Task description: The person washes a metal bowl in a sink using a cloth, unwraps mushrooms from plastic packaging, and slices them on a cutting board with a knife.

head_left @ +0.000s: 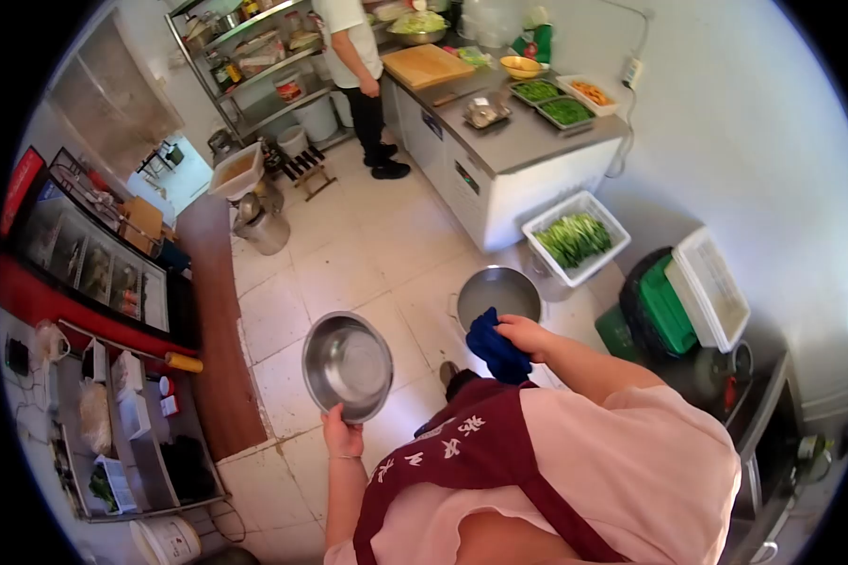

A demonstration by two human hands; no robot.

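A round stainless steel bowl (347, 367) is gripped at its near rim by my left hand (342, 433), tilted so its inside faces me. It holds no visible contents. A bunched dark blue cloth (496, 348) hangs from my right hand (526, 337), whose fingers are closed around it. Just beyond the cloth stands a large metal pot (501, 287) with side handles, on or near the floor. Its near edge is partly covered by the cloth.
A white basket of green vegetables (576, 239) stands beside the steel counter (537, 146), which carries food trays. A co-worker (353, 85) stands by the cutting board (428, 66). On the right is a green bin (669, 311); a red-framed glass display fridge (94, 259) lines the left.
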